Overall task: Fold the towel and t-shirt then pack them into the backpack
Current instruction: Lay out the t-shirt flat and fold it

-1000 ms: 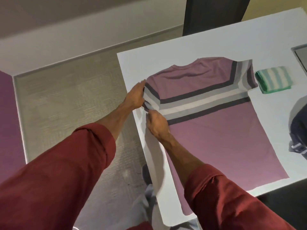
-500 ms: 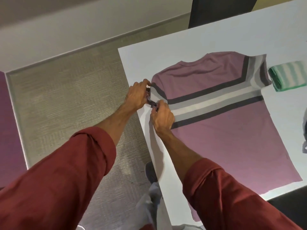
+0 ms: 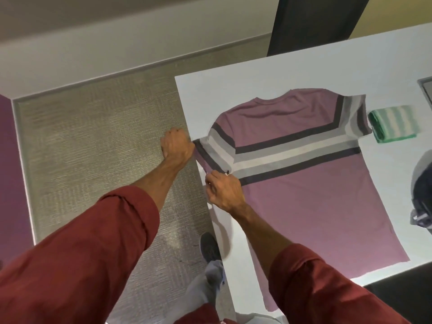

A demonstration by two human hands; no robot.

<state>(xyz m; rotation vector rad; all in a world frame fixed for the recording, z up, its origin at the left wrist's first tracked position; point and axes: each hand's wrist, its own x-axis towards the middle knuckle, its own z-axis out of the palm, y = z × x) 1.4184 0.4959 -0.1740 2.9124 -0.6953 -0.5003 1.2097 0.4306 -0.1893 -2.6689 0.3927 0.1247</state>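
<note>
Mauve striped t-shirt point(image 3: 304, 195): probably soft, light, floppy, sags if lifted. Near sleeve point(image 3: 211, 152) gripped at hem by left hand point(image 3: 178, 146), underside pinched by right hand point(image 3: 225, 190); seams best grabbed.

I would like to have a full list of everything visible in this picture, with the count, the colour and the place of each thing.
t-shirt: one, mauve with grey, white and dark stripes, spread flat on the table.
towel: one, green and white striped, folded, on the table beside the t-shirt's far sleeve.
backpack: one, dark, at the right edge of view, partly cut off.
table: one, white, right half of view.
carpet: one, beige, left of the table.
shoe: one, dark, on the carpet by the table's edge.
left hand: grips the near sleeve's end.
right hand: pinches that sleeve's lower edge.
</note>
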